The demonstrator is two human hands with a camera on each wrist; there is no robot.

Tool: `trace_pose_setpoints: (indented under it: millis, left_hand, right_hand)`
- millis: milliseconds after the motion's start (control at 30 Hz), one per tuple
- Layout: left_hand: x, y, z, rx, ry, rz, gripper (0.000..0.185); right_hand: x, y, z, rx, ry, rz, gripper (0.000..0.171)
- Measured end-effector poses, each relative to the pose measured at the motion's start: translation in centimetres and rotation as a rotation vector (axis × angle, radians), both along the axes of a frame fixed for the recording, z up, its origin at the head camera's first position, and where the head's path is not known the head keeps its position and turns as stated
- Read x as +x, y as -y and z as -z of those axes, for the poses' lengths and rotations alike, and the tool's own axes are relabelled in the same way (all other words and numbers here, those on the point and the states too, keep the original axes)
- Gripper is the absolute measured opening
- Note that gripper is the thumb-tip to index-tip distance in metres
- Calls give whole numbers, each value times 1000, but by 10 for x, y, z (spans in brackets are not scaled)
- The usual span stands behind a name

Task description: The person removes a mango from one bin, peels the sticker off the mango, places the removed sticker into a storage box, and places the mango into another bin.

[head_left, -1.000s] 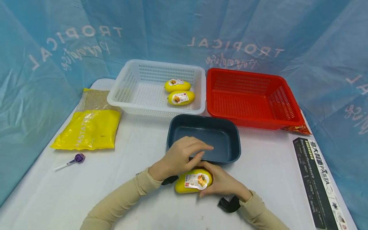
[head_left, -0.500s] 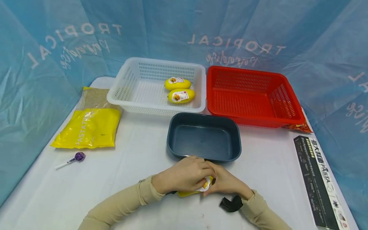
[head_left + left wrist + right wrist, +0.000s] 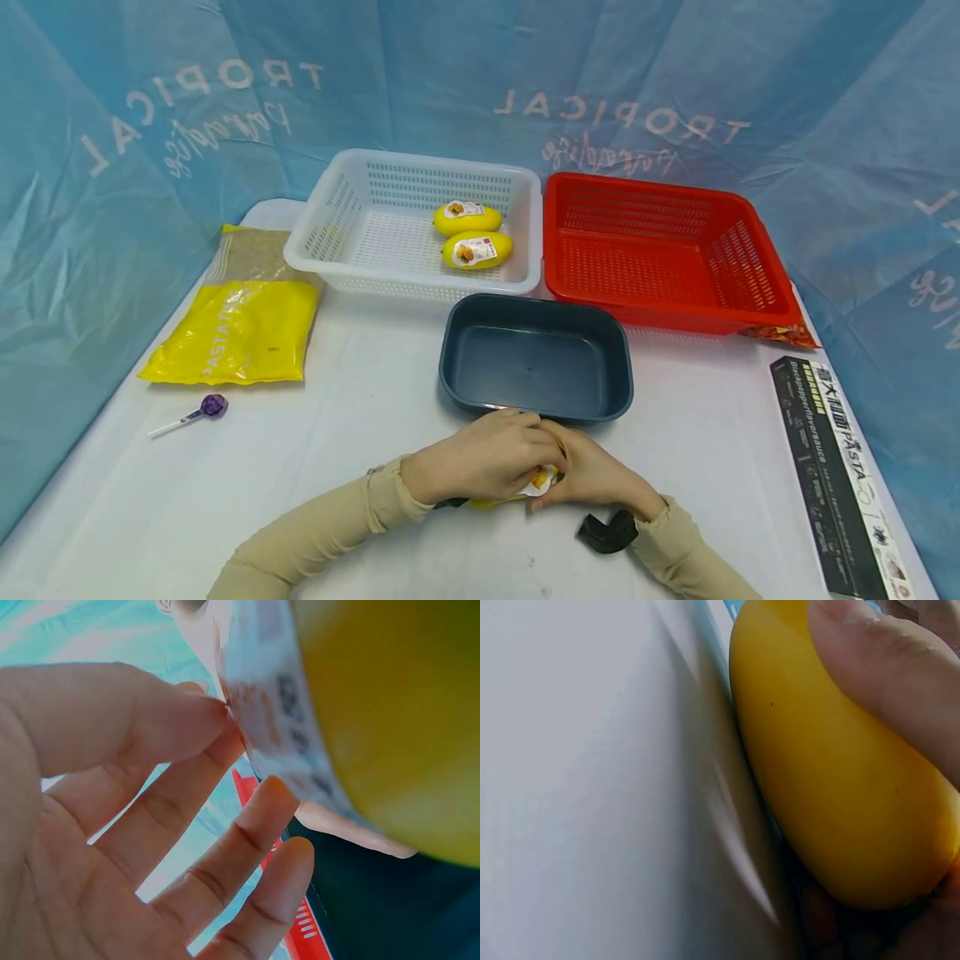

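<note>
A smooth yellow mango with a white printed label lies low over the table, just in front of the dark blue tub. My right hand grips the mango from its right end, thumb along the near side. Over the top comes my left hand, hiding most of the fruit in the head view. In the left wrist view the thumb and index fingertip pinch at the label's edge, while the other fingers spread beside it.
Behind stand a white basket holding two labelled mangoes and a red basket. At left lie a yellow pasta bag and a purple lollipop. A long black pasta box lies right.
My left hand has come down from above the tub's near edge onto the mango's label. The right hand keeps its grip on the mango.
</note>
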State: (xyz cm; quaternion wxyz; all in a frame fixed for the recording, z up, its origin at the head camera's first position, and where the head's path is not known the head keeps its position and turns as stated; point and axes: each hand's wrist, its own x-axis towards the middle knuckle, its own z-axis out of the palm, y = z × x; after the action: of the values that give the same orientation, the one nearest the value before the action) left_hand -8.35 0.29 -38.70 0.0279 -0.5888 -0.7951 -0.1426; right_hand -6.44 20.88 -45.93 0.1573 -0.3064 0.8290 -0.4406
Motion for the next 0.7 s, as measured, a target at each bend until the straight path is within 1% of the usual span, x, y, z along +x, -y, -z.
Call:
trace_pose_setpoints:
  millis: [100,333,500,567,700]
  left_hand:
    - [0,-1,2,13,-23,6,27]
    - [0,-2,1,75,-37,-6,20]
    - [0,-1,-1,109,-41,-6,23]
    - [0,1,-5,115,-19,2,24]
    - [-2,5,-13,121,64,30,25]
  right_hand:
    - [0,0,0,-19,1,11,86]
    - [2,0,0,21,-47,49,95]
    - [3,1,1,5,-42,50,90]
    - [3,1,2,-6,-32,45,87]
    - [3,1,1,-3,-31,41,77]
